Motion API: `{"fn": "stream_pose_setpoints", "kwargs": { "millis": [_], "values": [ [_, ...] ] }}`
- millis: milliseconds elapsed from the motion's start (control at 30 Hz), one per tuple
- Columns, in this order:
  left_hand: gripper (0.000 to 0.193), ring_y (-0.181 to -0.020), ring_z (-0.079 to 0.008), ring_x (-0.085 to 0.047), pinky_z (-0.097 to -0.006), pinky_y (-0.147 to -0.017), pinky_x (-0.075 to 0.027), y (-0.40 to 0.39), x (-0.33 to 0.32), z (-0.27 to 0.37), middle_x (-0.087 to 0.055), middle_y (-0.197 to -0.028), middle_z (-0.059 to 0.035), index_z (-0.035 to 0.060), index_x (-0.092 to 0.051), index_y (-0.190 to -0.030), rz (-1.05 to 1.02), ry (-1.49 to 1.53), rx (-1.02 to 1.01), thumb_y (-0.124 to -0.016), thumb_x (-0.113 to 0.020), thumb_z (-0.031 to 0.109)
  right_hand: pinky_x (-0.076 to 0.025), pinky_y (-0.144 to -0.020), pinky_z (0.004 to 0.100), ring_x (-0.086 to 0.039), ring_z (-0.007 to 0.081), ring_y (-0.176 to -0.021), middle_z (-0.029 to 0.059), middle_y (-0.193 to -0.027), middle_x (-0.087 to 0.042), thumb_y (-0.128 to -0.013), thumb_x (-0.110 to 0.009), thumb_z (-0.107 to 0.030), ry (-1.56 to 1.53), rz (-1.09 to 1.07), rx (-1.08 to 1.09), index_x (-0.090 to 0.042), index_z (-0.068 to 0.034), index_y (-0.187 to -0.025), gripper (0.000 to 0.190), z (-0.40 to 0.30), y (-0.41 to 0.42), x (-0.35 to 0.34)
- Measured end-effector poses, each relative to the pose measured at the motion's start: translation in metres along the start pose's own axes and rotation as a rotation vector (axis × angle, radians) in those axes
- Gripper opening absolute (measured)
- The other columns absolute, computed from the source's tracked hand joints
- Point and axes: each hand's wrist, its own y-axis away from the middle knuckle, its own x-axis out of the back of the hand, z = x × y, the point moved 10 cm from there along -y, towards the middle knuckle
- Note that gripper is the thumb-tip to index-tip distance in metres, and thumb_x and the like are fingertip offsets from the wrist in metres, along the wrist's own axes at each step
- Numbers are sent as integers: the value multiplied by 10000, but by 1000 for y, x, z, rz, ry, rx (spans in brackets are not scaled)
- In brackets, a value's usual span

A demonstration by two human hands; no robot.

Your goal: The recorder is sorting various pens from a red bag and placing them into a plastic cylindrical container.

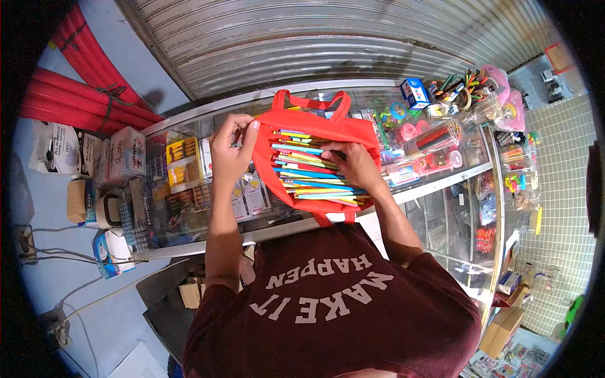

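A red fabric tote bag [316, 124] lies on its side on the glass display counter, its mouth spread wide. Many colored pencils or pens [307, 163], several with eraser-like tips, fill it side by side in blue, yellow, red and pale green. My left hand [236, 141] pinches the upper left edge of the bag's mouth between thumb and fingers. Inside the bag, at its right side, my right hand [347, 163] rests over the pencils with curled fingers near a blue one; whether it grips any cannot be told. One handle loops beyond the bag, another toward my shirt.
Beneath the bag runs a glass display counter [279, 224] with a white metal frame. To the right stand a clear container of pencils [437, 137], a blue and white box [415, 93] and pink tape dispensers. Mask boxes [66, 149] are stacked at left. A roller shutter [307, 42] rises behind.
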Motion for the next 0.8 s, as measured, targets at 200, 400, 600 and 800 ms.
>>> {"fn": "stream_pose_setpoints", "kwargs": {
  "millis": [200,400,600,800],
  "values": [
    [75,-669,-26,-531,-221,-592,-417,1,0,-6,-646,-755,12,20,-659,-977,-12,30,31,-967,-717,67,-559,-845,464,-718,412,-944,224,-1014,-745,-969,-708,-214,3,7,42,-766,-56,-1130,233,-1,1,0],
    [74,-689,-29,-537,-218,-601,-421,1,3,-9,-650,-774,10,16,-652,-977,8,56,47,-974,-708,64,-562,-851,439,-720,384,-963,202,-1050,-746,-972,-706,-217,96,-88,14,-753,-39,-1116,234,-20,12,-3],
    [72,-710,-24,-548,-211,-616,-427,1,3,-6,-655,-784,11,14,-648,-971,11,54,37,-974,-707,55,-570,-901,433,-679,320,-1047,124,-1032,-754,-935,-706,-196,444,13,159,-752,-66,-1109,222,-59,36,-16],
    [75,-701,-24,-528,-211,-618,-425,1,2,-6,-638,-776,17,16,-642,-968,5,70,53,-971,-708,50,-581,-918,459,-659,356,-1153,175,-1294,-669,-930,-622,-143,550,-39,181,-643,-18,-1274,367,-54,40,-34]
  ]
}}
